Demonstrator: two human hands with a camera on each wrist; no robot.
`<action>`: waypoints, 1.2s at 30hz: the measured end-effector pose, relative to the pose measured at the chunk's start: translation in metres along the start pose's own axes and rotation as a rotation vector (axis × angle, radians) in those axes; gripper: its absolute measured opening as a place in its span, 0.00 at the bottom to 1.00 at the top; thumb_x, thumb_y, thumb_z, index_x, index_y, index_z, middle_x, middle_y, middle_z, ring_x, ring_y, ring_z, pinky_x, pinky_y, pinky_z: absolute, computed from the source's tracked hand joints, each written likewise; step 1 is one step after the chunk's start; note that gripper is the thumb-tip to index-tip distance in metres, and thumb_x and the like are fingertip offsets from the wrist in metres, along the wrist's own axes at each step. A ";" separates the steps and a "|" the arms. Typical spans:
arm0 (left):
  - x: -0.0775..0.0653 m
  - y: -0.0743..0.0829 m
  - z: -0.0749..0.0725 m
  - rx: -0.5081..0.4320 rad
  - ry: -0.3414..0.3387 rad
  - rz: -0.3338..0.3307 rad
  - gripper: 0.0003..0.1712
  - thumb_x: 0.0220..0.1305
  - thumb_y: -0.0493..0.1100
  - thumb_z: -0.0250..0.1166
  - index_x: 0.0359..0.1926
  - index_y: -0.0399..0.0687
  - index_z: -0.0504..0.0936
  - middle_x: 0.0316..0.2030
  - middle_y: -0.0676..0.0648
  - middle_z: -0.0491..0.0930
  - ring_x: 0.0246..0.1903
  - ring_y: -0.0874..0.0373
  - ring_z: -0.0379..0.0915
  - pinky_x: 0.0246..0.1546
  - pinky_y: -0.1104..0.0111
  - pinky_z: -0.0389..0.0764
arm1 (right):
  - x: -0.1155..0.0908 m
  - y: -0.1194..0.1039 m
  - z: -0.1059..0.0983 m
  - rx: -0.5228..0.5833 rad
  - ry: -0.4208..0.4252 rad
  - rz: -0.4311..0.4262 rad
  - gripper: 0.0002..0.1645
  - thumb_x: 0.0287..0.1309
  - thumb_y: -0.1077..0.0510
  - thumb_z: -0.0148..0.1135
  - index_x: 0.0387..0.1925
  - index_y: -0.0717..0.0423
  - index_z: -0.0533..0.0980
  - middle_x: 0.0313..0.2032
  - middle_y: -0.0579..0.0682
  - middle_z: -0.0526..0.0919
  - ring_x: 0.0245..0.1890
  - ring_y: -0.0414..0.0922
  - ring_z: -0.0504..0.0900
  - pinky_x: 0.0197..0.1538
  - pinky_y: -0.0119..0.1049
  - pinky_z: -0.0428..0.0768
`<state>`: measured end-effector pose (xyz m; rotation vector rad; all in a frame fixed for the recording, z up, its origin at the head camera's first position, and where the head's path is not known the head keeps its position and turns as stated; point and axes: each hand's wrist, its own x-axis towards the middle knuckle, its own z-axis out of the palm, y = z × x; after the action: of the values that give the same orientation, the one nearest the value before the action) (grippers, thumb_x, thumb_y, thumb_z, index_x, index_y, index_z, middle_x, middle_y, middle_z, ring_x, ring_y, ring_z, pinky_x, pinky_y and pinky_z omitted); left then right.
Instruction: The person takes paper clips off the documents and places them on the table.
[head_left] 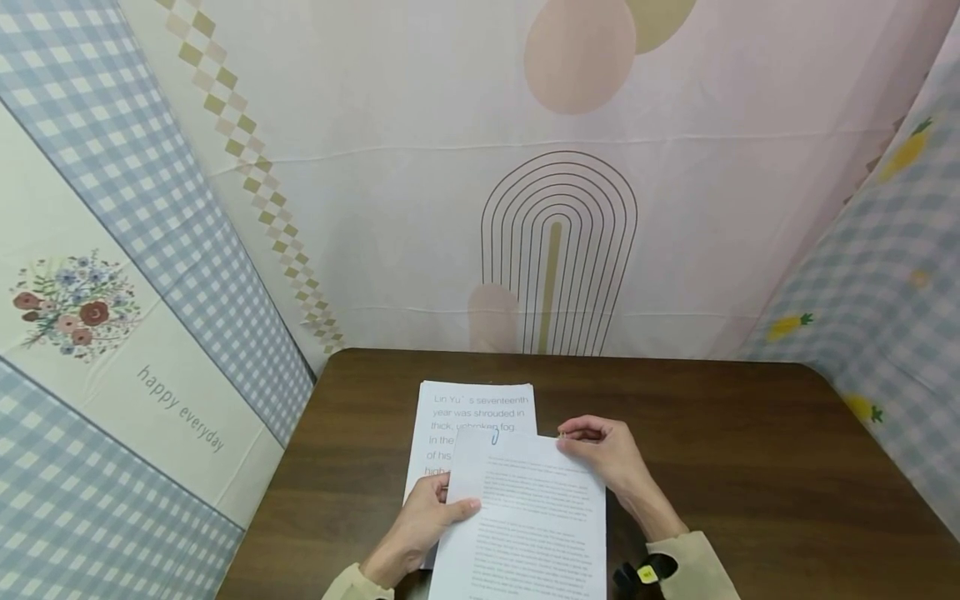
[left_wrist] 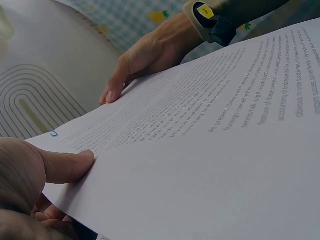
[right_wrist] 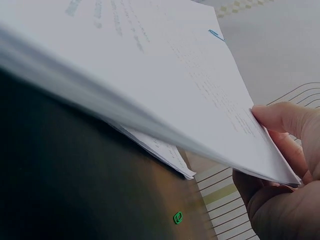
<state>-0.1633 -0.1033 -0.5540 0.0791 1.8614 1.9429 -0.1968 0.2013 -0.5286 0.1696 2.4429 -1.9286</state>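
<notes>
A thick sheaf of printed paper is held up and tilted, with a blue paper clip on its top edge. My left hand grips the left edge, the thumb lying on top and the fingers underneath. At the top right corner, my right hand pinches the sheets between thumb and fingers. In the right wrist view this right hand has its thumb at the top edge and its fingers below the corner. Partly covered by the sheaf, a second paper stack in large print lies on the table.
The brown wooden table ends at a wall hung with patterned cloth. A small green paper clip lies on the table in the right wrist view. Checked cloth hangs at both sides. A black band with a yellow tag circles the right wrist.
</notes>
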 end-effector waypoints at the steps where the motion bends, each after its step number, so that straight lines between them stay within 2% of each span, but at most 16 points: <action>1: 0.000 0.000 0.000 0.002 0.001 0.001 0.19 0.68 0.30 0.70 0.57 0.26 0.81 0.39 0.43 0.92 0.34 0.54 0.92 0.37 0.64 0.94 | 0.000 0.000 0.000 0.000 0.002 0.000 0.15 0.62 0.64 0.78 0.49 0.66 0.87 0.38 0.52 0.90 0.34 0.44 0.87 0.35 0.31 0.86; 10: 0.000 -0.006 -0.003 0.009 0.017 -0.013 0.19 0.68 0.30 0.70 0.57 0.25 0.81 0.39 0.42 0.92 0.34 0.54 0.92 0.37 0.62 0.94 | 0.003 0.002 -0.005 0.023 0.047 0.018 0.18 0.63 0.61 0.78 0.52 0.65 0.86 0.39 0.49 0.92 0.37 0.41 0.86 0.38 0.30 0.84; 18: -0.001 -0.009 -0.010 0.007 0.027 -0.008 0.20 0.68 0.30 0.69 0.58 0.23 0.80 0.40 0.42 0.92 0.34 0.55 0.91 0.38 0.62 0.94 | 0.003 0.006 -0.021 0.014 0.058 0.021 0.21 0.66 0.58 0.77 0.56 0.65 0.85 0.42 0.48 0.92 0.41 0.39 0.86 0.46 0.30 0.87; 22: -0.001 -0.009 -0.015 0.009 0.040 -0.008 0.20 0.69 0.30 0.69 0.59 0.23 0.80 0.40 0.42 0.92 0.35 0.54 0.91 0.38 0.62 0.94 | 0.004 0.012 -0.030 0.058 0.053 0.024 0.23 0.67 0.60 0.76 0.58 0.69 0.82 0.41 0.49 0.91 0.39 0.39 0.89 0.47 0.33 0.92; 28: -0.002 -0.009 -0.020 0.017 0.054 -0.004 0.20 0.69 0.30 0.69 0.58 0.22 0.79 0.39 0.43 0.92 0.34 0.55 0.91 0.38 0.62 0.94 | 0.006 0.027 -0.039 0.142 0.058 0.044 0.24 0.67 0.66 0.74 0.59 0.76 0.79 0.39 0.50 0.92 0.36 0.40 0.92 0.45 0.34 0.94; 36: -0.005 -0.007 -0.024 0.017 0.061 -0.007 0.21 0.70 0.30 0.69 0.59 0.21 0.78 0.39 0.43 0.92 0.34 0.55 0.91 0.38 0.62 0.94 | 0.007 0.044 -0.048 0.088 0.078 0.087 0.22 0.69 0.67 0.71 0.60 0.74 0.80 0.44 0.57 0.92 0.36 0.41 0.93 0.45 0.33 0.93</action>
<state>-0.1650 -0.1276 -0.5614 0.0194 1.9145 1.9453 -0.1975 0.2589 -0.5603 0.3533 2.3548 -2.0300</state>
